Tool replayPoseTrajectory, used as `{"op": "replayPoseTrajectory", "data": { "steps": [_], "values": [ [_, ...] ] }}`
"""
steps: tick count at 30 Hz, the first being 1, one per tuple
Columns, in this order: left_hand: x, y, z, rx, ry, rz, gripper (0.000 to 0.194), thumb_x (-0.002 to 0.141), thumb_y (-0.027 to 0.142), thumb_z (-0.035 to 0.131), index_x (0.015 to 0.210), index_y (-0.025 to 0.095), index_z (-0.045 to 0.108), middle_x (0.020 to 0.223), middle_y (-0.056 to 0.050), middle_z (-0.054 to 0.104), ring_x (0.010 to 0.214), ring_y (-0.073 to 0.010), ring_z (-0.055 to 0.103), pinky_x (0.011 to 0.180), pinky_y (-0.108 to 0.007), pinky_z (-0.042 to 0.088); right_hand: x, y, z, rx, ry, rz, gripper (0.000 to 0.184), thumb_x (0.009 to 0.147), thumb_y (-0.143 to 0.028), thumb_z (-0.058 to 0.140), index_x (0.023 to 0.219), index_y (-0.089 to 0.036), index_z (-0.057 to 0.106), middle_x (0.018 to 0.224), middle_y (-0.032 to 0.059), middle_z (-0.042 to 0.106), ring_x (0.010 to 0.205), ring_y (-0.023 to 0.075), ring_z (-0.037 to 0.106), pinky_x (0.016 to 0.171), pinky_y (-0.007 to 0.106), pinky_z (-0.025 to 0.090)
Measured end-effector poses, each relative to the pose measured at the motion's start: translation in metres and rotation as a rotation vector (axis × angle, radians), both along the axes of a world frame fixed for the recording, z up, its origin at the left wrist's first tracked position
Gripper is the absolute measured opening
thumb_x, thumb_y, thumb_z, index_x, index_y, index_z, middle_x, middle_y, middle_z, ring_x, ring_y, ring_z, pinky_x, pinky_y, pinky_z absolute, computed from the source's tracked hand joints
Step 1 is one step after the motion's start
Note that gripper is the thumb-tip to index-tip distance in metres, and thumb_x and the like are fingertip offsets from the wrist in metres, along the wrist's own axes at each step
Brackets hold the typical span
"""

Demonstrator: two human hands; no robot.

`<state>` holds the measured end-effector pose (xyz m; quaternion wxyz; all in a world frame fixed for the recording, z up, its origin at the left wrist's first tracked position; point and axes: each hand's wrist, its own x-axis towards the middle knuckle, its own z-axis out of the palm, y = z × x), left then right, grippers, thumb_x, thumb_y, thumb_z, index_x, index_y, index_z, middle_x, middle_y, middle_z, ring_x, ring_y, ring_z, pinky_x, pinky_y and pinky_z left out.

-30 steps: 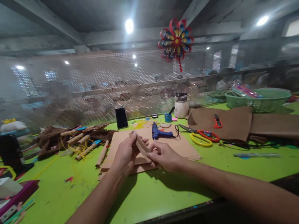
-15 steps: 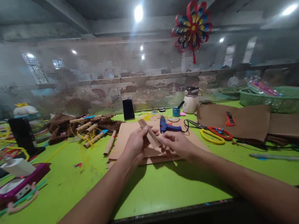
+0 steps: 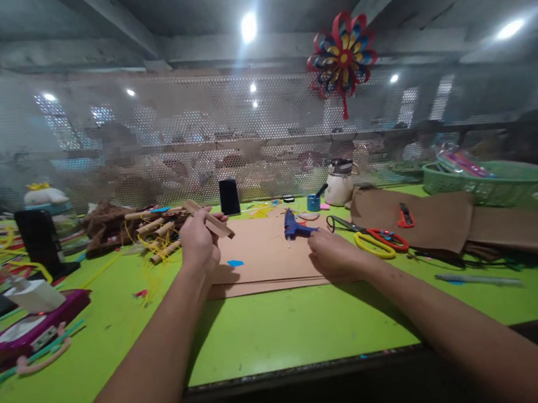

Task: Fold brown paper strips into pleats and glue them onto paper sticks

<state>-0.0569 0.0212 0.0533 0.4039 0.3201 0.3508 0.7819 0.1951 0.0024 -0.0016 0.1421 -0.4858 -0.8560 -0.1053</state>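
- Your left hand [image 3: 198, 244] grips a folded brown strip [image 3: 212, 222], its lower end angled toward your right, apparently so one length is free of your fingers.
- The blue glue gun [image 3: 295, 226] lies on the brown paper sheets [image 3: 266, 249], handle toward your right hand [image 3: 331, 250], a placement that seems to suit a short reach.
- Those sheets spread between your hands and beyond them, possibly shielding the green tabletop [image 3: 259, 337].
- Scissors [image 3: 375, 245] rest just right of your right hand, presumably for convenience.
- Your left hand is raised near the sheets' left edge, its forearm slanting forward and inward.
- Your right hand is low, back upward, fingers curled by the handle; whether they grasp it, the view cannot tell.
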Motion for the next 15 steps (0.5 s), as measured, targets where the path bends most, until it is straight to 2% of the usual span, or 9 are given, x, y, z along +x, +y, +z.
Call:
{"op": "replayPoseTrajectory", "data": {
  "steps": [3,6,8,11,15],
  "values": [
    [0.013,-0.005,-0.009,-0.103,0.123,-0.18,0.007,0.075,0.013,0.045,0.078,0.012,0.051,0.055,-0.003,0.059,0.051,-0.0128,0.058,0.052,-0.023,0.046,-0.001,0.005,-0.001,-0.106,0.178,0.0,0.007,0.073,-0.013,0.051,0.066,-0.014,0.051,0.073,0.0116,0.06,0.07,0.0187,0.054,0.057,0.025,0.036],
    [0.03,-0.011,-0.022,-0.218,0.271,-0.443,0.008,0.078,0.014,0.045,0.079,0.011,0.052,0.055,-0.005,0.059,0.053,-0.0156,0.06,0.051,-0.025,0.047,0.0,0.013,0.003,-0.4,0.51,0.037,0.01,0.081,-0.018,0.043,0.071,-0.016,0.047,0.059,0.0029,0.058,0.053,0.012,0.052,0.049,0.021,0.036],
    [0.04,-0.016,-0.029,-0.266,0.331,-0.553,0.009,0.08,0.017,0.045,0.08,0.011,0.052,0.056,-0.006,0.06,0.056,-0.0175,0.062,0.053,-0.026,0.048,-0.003,0.011,0.007,-0.56,0.689,0.095,0.012,0.083,-0.023,0.042,0.074,-0.017,0.045,0.051,-0.0018,0.054,0.043,0.0092,0.046,0.044,0.019,0.033],
    [0.045,-0.019,-0.033,-0.28,0.398,-0.643,0.011,0.081,0.02,0.047,0.084,0.012,0.054,0.062,-0.007,0.063,0.054,-0.0159,0.061,0.053,-0.026,0.049,-0.018,-0.008,0.013,-0.635,0.792,0.224,0.01,0.082,-0.024,0.046,0.075,-0.017,0.046,0.049,-0.0053,0.049,0.04,0.0069,0.041,0.041,0.016,0.031],
    [0.039,-0.017,-0.031,-0.191,0.452,-0.619,0.015,0.081,0.025,0.05,0.088,0.013,0.055,0.063,-0.005,0.063,0.052,-0.0148,0.06,0.049,-0.024,0.048,-0.048,-0.039,0.017,-0.645,0.787,0.413,0.005,0.08,-0.015,0.046,0.079,-0.016,0.051,0.052,-0.0055,0.048,0.046,0.0072,0.047,0.045,0.017,0.037]
  ]
}}
